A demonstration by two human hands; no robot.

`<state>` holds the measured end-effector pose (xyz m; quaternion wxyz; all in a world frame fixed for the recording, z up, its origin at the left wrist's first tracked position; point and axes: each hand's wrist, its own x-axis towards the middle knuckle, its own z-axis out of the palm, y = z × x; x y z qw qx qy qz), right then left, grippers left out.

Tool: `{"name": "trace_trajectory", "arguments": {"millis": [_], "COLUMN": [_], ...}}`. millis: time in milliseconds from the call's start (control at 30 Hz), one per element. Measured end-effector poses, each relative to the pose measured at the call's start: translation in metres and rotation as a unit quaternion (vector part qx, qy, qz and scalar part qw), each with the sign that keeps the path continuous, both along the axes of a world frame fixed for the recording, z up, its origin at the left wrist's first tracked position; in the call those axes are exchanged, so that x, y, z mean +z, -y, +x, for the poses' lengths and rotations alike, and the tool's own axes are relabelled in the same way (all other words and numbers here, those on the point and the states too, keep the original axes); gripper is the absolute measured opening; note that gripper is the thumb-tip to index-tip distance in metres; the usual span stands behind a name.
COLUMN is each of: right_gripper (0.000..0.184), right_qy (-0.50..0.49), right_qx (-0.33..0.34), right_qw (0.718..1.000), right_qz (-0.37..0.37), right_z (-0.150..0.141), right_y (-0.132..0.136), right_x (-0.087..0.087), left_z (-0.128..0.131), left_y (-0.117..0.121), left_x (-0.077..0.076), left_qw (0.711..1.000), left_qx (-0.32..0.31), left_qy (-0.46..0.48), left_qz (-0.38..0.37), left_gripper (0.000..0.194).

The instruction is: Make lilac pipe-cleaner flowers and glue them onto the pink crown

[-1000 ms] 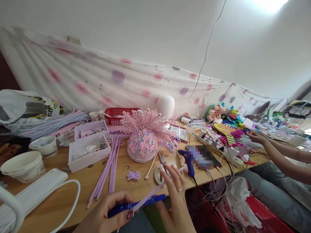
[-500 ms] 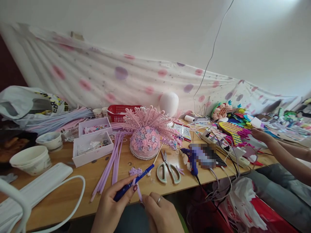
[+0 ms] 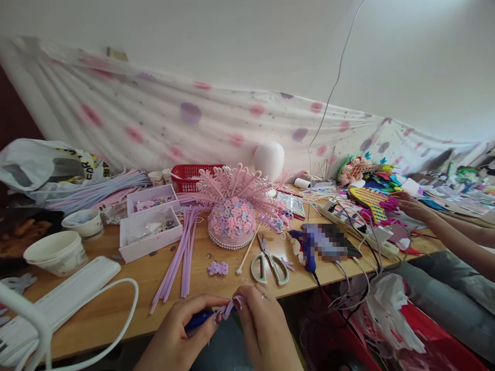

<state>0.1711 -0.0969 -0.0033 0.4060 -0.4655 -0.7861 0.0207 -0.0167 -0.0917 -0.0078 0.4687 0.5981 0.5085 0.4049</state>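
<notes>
Low at the table's front edge, my left hand [image 3: 180, 330] is closed around a blue pen [image 3: 198, 320], and its thumb and forefinger pinch a lilac pipe cleaner [image 3: 231, 307]. The other part of that strip curls into the closed fingers of my right hand [image 3: 265, 322]. Much of the pen is hidden by both hands. Just beyond them lies a small lilac pipe-cleaner flower cluster [image 3: 218, 268]. Scissors [image 3: 269, 262] with pale handles rest to its right, and long lilac pipe cleaners [image 3: 180, 257] to its left.
A pink flower-covered headpiece [image 3: 232, 221] edged with pearls stands mid-table. White boxes [image 3: 150, 238] of beads and paper cups [image 3: 58, 252] are at left. A blue glue gun [image 3: 307, 247], a power strip [image 3: 373, 238] and tangled cables lie right, near another person's arm [image 3: 436, 219].
My hands have come together, and the pipe cleaner now curls between them near the pen. The pen has dropped lower, with its end no longer showing. The view has shifted slightly.
</notes>
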Motion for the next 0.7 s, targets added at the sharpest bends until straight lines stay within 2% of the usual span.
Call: {"name": "trace_trajectory", "arguments": {"millis": [133,333,400,567,700], "right_gripper": [0.019,0.016,0.016,0.031,0.045], "right_qy": [0.01,0.009,0.011,0.024,0.027], "right_qx": [0.013,0.045,0.055,0.05,0.045], "right_qw": [1.0,0.999,0.998,0.997,0.998], "right_qz": [-0.01,-0.016,-0.022,-0.044,-0.042], "right_z": [-0.0035,-0.0061,-0.0065,-0.0083,-0.0093], "right_y": [-0.0017,-0.0021,-0.0019,-0.0016,-0.0021], "right_x": [-0.0026,-0.0036,-0.0059,-0.0102,-0.0106], "left_z": [0.0055,0.0109,0.0104,0.0077,0.0082], "left_y": [-0.0016,-0.004,-0.0034,-0.0019,-0.0019], "left_x": [0.0035,0.0038,0.0042,0.0055,0.0031], "left_qw": [0.998,0.983,0.98,0.98,0.97], "left_qx": [-0.01,0.036,0.043,0.047,0.078], "left_qy": [0.055,0.125,0.134,0.124,0.153], "left_qz": [-0.036,-0.13,-0.144,-0.148,-0.172], "left_gripper": [0.033,0.053,0.054,0.045,0.052]}}
